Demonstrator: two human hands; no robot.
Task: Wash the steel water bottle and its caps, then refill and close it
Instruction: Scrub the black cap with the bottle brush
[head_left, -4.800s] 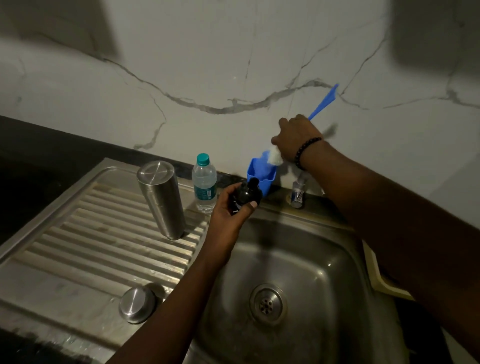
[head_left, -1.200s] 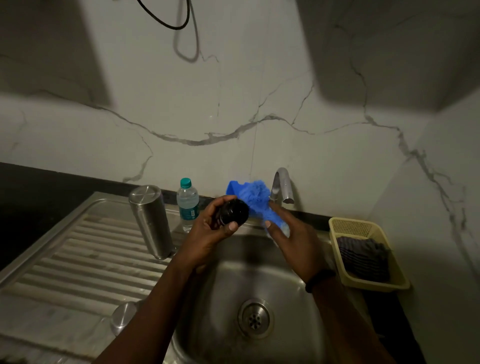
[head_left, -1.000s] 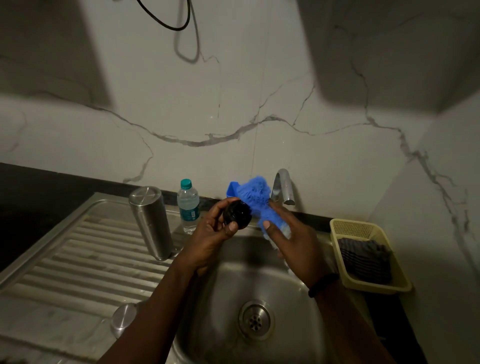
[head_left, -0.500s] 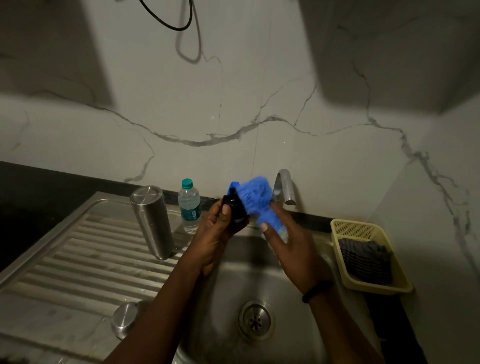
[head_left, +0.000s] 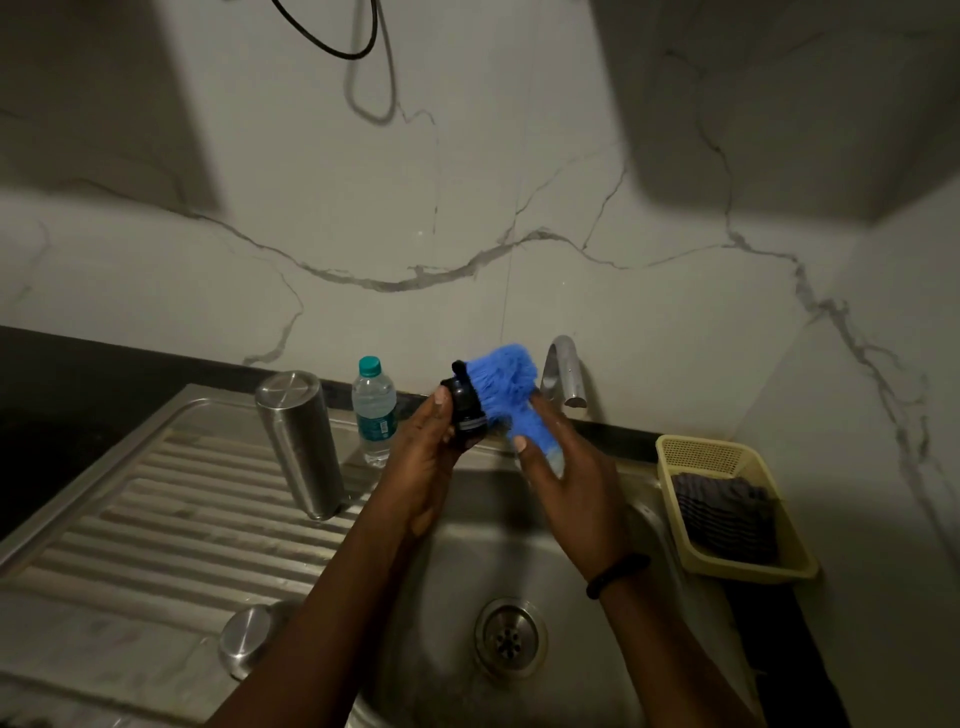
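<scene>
Black inner cap (head_left: 466, 410) is now being scrubbed with the blue brush (head_left: 506, 387) over the sink (head_left: 644, 499).
Compared with a moment ago, the brush head is pressing right against the cap instead of sitting beside it, so washing of this cap is underway while the steel bottle (head_left: 300, 441) is standing inverted on the drainboard with the steel outer cap (head_left: 248, 642) lying nearer the front edge. Left hand (head_left: 426, 467) is gripping the cap between thumb and fingers, just left of the tap (head_left: 563, 376); right hand (head_left: 576, 493) is clasping the brush handle, bristles touching the cap.
</scene>
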